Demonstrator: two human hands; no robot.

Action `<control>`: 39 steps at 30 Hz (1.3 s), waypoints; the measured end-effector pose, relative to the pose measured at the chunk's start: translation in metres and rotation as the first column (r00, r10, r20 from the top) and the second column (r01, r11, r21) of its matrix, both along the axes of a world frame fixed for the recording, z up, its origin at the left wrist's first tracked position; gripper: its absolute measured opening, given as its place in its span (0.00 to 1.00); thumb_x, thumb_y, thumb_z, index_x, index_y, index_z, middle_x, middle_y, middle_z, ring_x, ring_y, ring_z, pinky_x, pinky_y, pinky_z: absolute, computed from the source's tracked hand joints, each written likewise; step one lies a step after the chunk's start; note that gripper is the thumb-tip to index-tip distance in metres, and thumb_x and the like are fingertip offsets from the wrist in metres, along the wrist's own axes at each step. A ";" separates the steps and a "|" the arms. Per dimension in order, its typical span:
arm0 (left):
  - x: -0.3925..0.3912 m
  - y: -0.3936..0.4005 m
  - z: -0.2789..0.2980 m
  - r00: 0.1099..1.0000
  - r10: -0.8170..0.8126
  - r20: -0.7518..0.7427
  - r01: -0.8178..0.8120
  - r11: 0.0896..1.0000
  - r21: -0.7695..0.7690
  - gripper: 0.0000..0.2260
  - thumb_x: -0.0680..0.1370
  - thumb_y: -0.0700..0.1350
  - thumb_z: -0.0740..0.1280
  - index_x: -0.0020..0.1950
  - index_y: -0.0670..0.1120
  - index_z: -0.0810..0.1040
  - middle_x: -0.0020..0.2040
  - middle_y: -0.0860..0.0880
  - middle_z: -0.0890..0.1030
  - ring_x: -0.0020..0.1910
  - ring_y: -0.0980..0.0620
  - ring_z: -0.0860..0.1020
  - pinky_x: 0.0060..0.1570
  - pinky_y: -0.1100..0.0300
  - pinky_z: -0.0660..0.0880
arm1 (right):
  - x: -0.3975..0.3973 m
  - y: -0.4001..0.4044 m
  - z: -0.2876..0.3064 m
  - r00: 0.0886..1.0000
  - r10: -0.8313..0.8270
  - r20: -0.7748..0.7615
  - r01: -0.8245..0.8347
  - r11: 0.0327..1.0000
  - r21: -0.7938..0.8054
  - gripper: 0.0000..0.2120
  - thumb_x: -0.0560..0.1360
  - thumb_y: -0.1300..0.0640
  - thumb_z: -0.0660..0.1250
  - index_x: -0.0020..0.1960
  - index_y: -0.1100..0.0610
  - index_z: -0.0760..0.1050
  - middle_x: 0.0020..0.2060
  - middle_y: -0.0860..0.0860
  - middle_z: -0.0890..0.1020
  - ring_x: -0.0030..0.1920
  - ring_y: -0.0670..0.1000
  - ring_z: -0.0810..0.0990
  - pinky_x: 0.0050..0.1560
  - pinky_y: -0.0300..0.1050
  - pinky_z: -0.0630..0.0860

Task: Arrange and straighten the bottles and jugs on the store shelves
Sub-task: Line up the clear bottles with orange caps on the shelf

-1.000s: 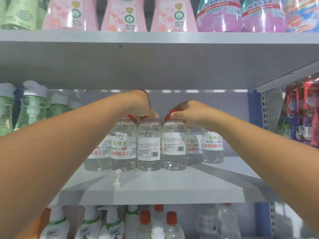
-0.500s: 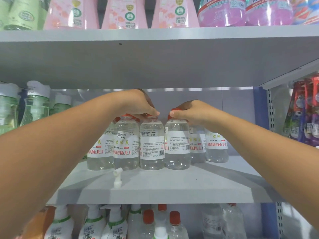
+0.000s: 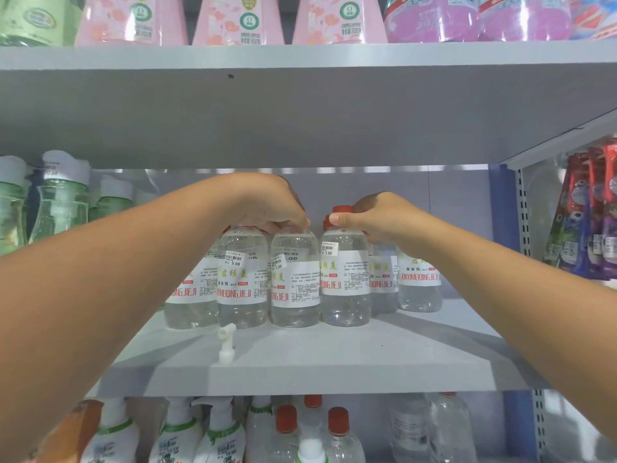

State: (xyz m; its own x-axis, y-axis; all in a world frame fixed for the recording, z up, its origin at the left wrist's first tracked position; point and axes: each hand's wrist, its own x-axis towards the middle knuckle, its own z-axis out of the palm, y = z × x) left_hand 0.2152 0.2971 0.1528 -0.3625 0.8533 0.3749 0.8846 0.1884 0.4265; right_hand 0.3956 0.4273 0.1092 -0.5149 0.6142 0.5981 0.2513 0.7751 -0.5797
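Two hands on the clear-bottle row, middle shelf (image 3: 334, 365). Left hand (image 3: 270, 208) comes down over the top of the second-from-centre clear bottle (image 3: 295, 279), fingers curled on its cap, which is hidden under the hand. Right hand (image 3: 374, 217) pinches the red cap (image 3: 340, 213) of the neighbouring bottle (image 3: 345, 279), thumb on the front of the cap.

Surroundings: loose white pump nozzle (image 3: 225, 344) stands on the shelf just in front of the row, left of centre. Green bottles with white caps (image 3: 63, 198) at far left, same shelf. Upper shelf (image 3: 300, 95) hangs low over the row; pink refill pouches (image 3: 237, 20) and purple bottles (image 3: 434, 18) sit on it. Hanging packets (image 3: 587, 215) at far right. Below: white pump bottles (image 3: 173, 432) and more red-capped bottles (image 3: 340, 432).

Row itself: about six clear bottles, upright, packed touching, set towards the back of the shelf. White labels with red lettering and green characters; price stickers reading 5.00. Labels face different ways, the two held ones showing part text panel, part front. Left arm covers part of the leftmost bottle.
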 end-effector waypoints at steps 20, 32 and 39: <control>-0.001 0.001 -0.004 0.998 0.057 -0.038 -0.054 0.995 0.089 0.10 0.75 0.53 0.78 0.47 0.48 0.85 0.38 0.53 0.88 0.41 0.52 0.88 0.53 0.52 0.84 | -0.009 -0.003 -0.004 0.999 0.035 -0.005 -0.035 0.999 -0.008 0.14 0.74 0.40 0.75 0.53 0.47 0.83 0.49 0.45 0.86 0.51 0.49 0.84 0.57 0.52 0.81; -0.004 -0.007 -0.008 1.000 0.014 -0.018 -0.011 0.992 0.126 0.08 0.77 0.53 0.76 0.50 0.50 0.86 0.38 0.57 0.87 0.43 0.57 0.87 0.47 0.61 0.83 | -0.011 0.006 -0.015 0.992 0.107 -0.068 -0.108 0.994 -0.009 0.09 0.77 0.38 0.70 0.51 0.42 0.81 0.43 0.35 0.82 0.47 0.39 0.79 0.41 0.38 0.72; -0.004 -0.043 -0.016 0.999 -0.053 0.009 0.043 0.888 0.458 0.12 0.75 0.59 0.75 0.55 0.57 0.84 0.49 0.57 0.87 0.49 0.55 0.86 0.51 0.56 0.83 | -0.008 -0.004 -0.027 0.977 0.112 -0.183 -0.108 0.994 0.031 0.19 0.77 0.38 0.70 0.63 0.46 0.81 0.48 0.34 0.83 0.47 0.33 0.79 0.41 0.34 0.73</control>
